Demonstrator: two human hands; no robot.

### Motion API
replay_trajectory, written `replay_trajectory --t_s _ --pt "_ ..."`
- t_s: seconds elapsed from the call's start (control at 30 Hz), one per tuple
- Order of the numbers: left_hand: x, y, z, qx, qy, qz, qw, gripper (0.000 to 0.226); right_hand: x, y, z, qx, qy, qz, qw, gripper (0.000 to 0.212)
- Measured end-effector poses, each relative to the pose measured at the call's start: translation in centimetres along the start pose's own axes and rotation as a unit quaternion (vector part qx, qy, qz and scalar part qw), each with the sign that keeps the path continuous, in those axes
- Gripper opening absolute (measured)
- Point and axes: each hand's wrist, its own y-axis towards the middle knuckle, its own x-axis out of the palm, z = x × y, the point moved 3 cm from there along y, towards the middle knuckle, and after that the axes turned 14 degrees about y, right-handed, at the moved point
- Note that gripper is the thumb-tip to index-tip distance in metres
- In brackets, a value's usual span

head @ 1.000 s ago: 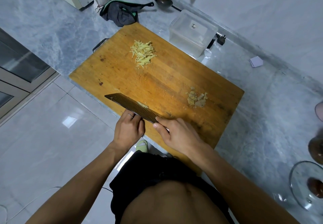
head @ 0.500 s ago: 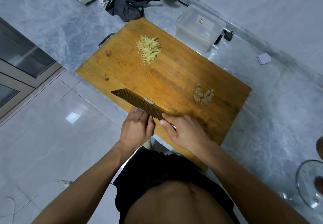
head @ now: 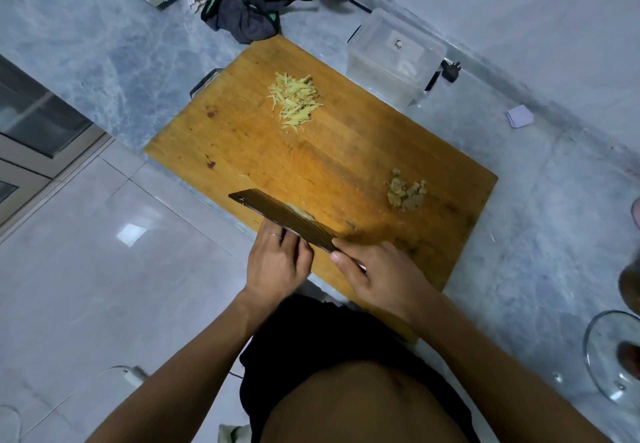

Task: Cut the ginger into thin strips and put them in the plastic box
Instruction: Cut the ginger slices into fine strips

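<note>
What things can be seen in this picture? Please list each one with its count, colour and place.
cutting board: one, orange-brown wood, on the grey counter
ginger strips: one pile, pale yellow, far end of board
ginger peelings: one small heap, brownish, right side of board
ginger piece: one, yellowish, beside the cleaver blade
cleaver: one, dark, near edge of board
plastic box: one, clear, beyond the board
cloth: one, dark with green trim, far counter
glass lid: one, clear, right edge
left hand: at the blade
right hand: holds cleaver handle

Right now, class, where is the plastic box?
The plastic box sits on the counter just beyond the cutting board's far corner, near the wall.
</note>
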Motion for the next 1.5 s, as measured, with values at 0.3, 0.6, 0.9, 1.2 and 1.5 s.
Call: replay_trajectory --t_s 0.3,0.6,0.9,1.2,1.5 --pt "-0.1 0.5 -1.2 0.045 0.022 0.008 0.999 0.021 0.3 -0.4 -0.7 0.011 -0.037 -0.012 0.999 0.058" --pt "-0.4 0.4 -0.4 0.043 0.047 0.012 0.998 0.023 -0.1 -0.5 -0.3 -0.068 -0.064 0.044 0.995 0.065" --pt "-0.2 0.3 0.0 0.022 0.042 0.017 0.999 0.022 -0.7 -0.2 0.1 -0.023 -0.068 -0.011 0.997 0.049" --pt "-0.4 0.2 0.3 -0.002 0.047 0.014 0.999 0.017 -0.8 0.1 0.0 -0.035 -0.086 -0.019 0.995 0.05" --pt "-0.7 0.4 0.6 0.003 0.041 0.039 0.998 0.007 -0.1 1.2 0.1 -0.032 -0.071 -0.016 0.997 0.05"
